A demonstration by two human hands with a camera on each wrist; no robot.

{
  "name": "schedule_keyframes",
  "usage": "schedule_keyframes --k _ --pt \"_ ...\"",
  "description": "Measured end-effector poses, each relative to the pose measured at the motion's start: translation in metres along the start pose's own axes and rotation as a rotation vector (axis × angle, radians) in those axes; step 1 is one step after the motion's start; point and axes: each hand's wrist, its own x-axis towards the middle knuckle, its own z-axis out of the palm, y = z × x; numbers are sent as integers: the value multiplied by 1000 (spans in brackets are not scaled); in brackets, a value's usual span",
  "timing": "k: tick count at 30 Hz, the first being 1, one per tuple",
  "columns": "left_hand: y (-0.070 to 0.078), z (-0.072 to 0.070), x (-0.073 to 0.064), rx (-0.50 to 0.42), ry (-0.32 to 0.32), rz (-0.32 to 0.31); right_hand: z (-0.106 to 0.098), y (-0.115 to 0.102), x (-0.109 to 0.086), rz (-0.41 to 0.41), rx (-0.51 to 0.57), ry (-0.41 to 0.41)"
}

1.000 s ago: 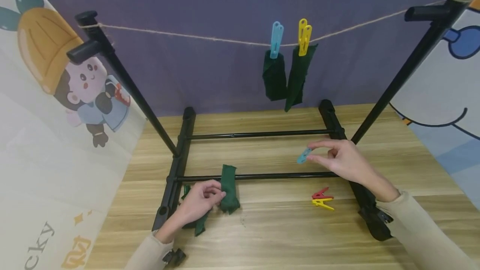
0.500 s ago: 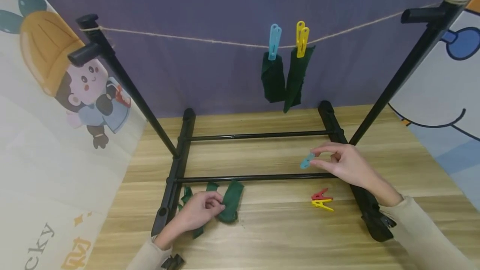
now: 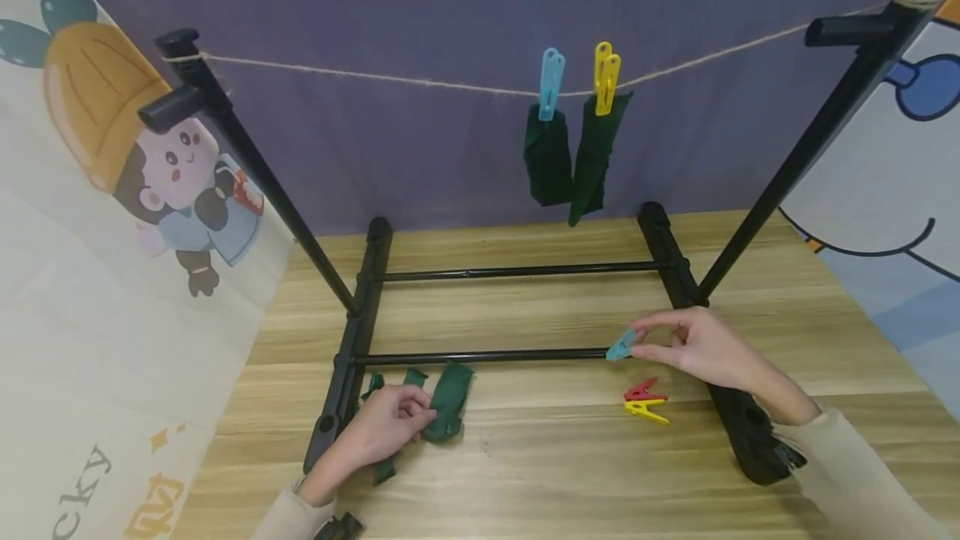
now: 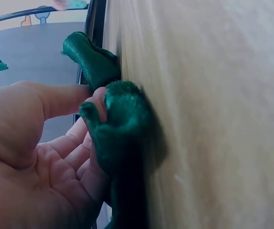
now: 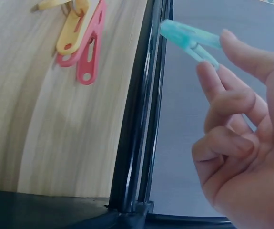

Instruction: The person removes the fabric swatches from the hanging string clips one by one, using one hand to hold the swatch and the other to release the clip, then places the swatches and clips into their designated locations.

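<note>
Two hands (image 3: 697,348), five pegs (image 3: 621,345), two hanging cloths (image 3: 548,158), one cord (image 3: 360,72), two upright poles (image 3: 266,171)

The right grip (image 3: 703,347) lowered its blue clothespin (image 3: 620,347), the left grip (image 3: 386,421) its green cloth (image 3: 452,397).

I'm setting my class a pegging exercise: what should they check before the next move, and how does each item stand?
1. Blue peg pinched in right fingers: ok.
2. Blue peg squeezed open: not ok, it appears closed.
3. Green strip firmly pinched by left fingers: cannot tell, contact partly hidden.
4. Green strip raised to the line: not ok, it is low by the tabletop.
5. Hung strips pegged on the line: ok.
</note>
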Motion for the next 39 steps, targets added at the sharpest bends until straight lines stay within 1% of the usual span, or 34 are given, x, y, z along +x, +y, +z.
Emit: schedule_keyframes --k 9,15,20,24,28,32,36,39 --pt "-2 -2 -6 22 43 -23 0 14 -5 5 1 -117" --pt "-3 -2 -6 24 43 -20 -1 20 -6 17 35 -205" --pt "-3 -2 -6 29 40 -23 0 20 -6 47 45 -276" --pt "-3 -2 -6 14 31 -30 0 21 -8 81 55 -333" --pt "-3 -3 -6 -16 17 -29 0 22 -8 99 61 -346" --pt "-4 -3 -6 -41 6 -27 0 22 -8 98 45 -345" --pt "-5 -4 -6 -51 3 -25 2 23 -9 93 32 -337" --pt "-6 -4 -6 -52 4 -23 5 25 -9 93 26 -349"
